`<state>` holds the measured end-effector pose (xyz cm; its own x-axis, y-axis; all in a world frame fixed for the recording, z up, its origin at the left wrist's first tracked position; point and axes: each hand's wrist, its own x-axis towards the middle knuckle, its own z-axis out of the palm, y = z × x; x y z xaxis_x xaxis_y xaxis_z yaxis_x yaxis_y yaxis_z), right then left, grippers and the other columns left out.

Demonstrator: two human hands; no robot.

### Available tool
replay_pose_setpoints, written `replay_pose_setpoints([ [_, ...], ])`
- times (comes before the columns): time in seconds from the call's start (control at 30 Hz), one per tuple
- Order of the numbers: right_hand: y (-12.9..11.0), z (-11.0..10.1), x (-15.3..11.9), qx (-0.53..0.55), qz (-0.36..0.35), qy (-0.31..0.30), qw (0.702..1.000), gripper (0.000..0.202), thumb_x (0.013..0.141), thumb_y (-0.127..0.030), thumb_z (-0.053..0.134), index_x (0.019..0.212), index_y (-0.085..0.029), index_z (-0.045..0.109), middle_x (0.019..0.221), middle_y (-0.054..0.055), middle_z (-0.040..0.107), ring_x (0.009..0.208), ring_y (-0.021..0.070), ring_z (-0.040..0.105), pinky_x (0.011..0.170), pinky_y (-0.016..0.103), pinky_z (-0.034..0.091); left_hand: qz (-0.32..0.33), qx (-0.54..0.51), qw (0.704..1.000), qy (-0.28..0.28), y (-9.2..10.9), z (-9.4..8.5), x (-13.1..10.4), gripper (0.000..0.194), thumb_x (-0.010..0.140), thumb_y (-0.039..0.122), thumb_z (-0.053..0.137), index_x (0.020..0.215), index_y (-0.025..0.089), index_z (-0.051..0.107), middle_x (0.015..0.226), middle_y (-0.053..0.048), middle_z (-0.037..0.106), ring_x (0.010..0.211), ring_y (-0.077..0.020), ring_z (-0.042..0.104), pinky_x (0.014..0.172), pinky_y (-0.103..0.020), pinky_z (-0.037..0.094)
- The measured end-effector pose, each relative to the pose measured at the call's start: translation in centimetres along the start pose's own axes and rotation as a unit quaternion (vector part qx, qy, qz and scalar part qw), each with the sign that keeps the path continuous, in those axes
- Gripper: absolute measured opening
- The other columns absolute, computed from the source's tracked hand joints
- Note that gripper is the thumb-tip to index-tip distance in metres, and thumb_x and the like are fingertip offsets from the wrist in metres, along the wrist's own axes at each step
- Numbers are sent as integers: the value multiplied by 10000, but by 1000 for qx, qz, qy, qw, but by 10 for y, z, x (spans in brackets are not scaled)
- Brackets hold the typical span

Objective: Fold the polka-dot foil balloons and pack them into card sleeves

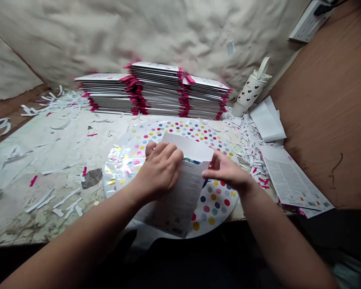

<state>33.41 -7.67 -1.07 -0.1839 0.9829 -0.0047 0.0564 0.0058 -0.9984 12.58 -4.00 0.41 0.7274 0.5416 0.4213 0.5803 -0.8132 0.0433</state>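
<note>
A white printed card envelope [183,192] lies over a round polka-dot sheet [219,200], its top flap raised. Inside the envelope's mouth, a strip of green and blue contents [191,160] shows. My left hand [164,166] is closed over the envelope's upper left side, fingers curled and knuckles up. At the upper right corner, by the flap's edge, my right hand [225,169] pinches with thumb and fingers. Its fingertips are partly hidden behind the card. Small dark blue marks show just below the right thumb.
Three stacks of pink-edged card packets [159,92] stand along the back wall. A white tumbler with hearts [249,92] is at the back right. Printed cards [291,176] lie at right, near paper shreds [243,134]. More paper strips [69,204] litter the left side.
</note>
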Motion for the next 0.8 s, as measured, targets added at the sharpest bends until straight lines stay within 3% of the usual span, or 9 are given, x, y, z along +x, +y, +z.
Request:
replay_pose_setpoints([
  [0.07, 2, 14, -12, 98, -33, -3, 995, 462, 690, -318, 704, 1114, -198, 564, 1033, 61, 664, 944, 207, 617, 842, 371, 496, -19, -4, 995, 103, 8, -13, -3, 118, 808, 191, 467, 925, 213, 472, 1066, -91, 503, 1067, -292, 426, 911, -494, 320],
  [0.13, 0, 26, -22, 141, -75, 59, 985, 305, 746, -323, 657, 1026, -213, 609, 1016, 48, 677, 969, 218, 615, 865, 388, 486, -70, -35, 973, 216, 17, -24, -8, 356, 775, 231, 552, 1103, 251, 415, 1298, -87, 364, 1216, -328, 318, 990, -530, 254],
  [0.2, -6, 32, -29, 142, -112, 111, 977, 233, 758, -314, 648, 975, -229, 635, 995, 39, 686, 965, 226, 619, 860, 396, 490, -128, -137, 950, 250, 23, -29, -14, 583, 760, 290, 592, 1259, 276, 291, 1393, -84, 255, 1268, -335, 266, 1010, -521, 271],
  [0.33, -17, 37, -34, 90, -148, 123, 977, 268, 712, -258, 698, 976, -255, 654, 975, 13, 693, 934, 222, 632, 854, 392, 502, -137, -377, 904, 149, 31, -21, -23, 658, 769, 299, 599, 1319, 261, 240, 1292, -107, 405, 1147, -272, 451, 909, -424, 438],
  [0.43, -17, 38, -36, 74, -136, 104, 983, 346, 628, -223, 761, 959, -249, 662, 934, 5, 702, 892, 229, 643, 825, 392, 516, -168, -452, 862, 157, 36, -15, -24, 672, 730, 238, 655, 1294, 257, 291, 1231, -94, 470, 1106, -249, 493, 898, -400, 458],
  [0.53, -18, 35, -37, 94, -130, 122, 980, 349, 602, -224, 778, 929, -246, 657, 888, 1, 708, 844, 216, 651, 778, 370, 527, -211, -563, 787, 140, 37, -19, -25, 575, 723, 218, 671, 1219, 253, 382, 1149, -66, 559, 1049, -239, 547, 862, -390, 486],
  [0.63, -24, 24, -33, 105, -155, 151, 971, 250, 669, -293, 731, 897, -239, 645, 860, 6, 699, 816, 189, 642, 753, 330, 519, -261, -642, 714, 94, 32, -28, -27, 366, 714, 242, 689, 1047, 199, 544, 979, -54, 648, 913, -227, 608, 796, -367, 510],
  [0.7, -27, 16, -28, 83, -125, 141, 979, 195, 760, -388, 631, 837, -210, 636, 780, 18, 680, 714, 169, 628, 663, 299, 515, -287, -674, 680, 32, 28, -29, -30, 217, 725, 273, 676, 902, 163, 614, 842, -51, 665, 809, -202, 619, 740, -334, 513],
  [0.8, -23, 7, -23, -73, -58, 157, 983, 345, 854, -449, 461, 693, -177, 598, 588, 8, 587, 528, 138, 544, 506, 259, 452, -330, -703, 627, -64, 25, -19, -37, 218, 733, 332, 645, 685, 125, 600, 578, -8, 576, 515, -99, 523, 491, -209, 442],
])
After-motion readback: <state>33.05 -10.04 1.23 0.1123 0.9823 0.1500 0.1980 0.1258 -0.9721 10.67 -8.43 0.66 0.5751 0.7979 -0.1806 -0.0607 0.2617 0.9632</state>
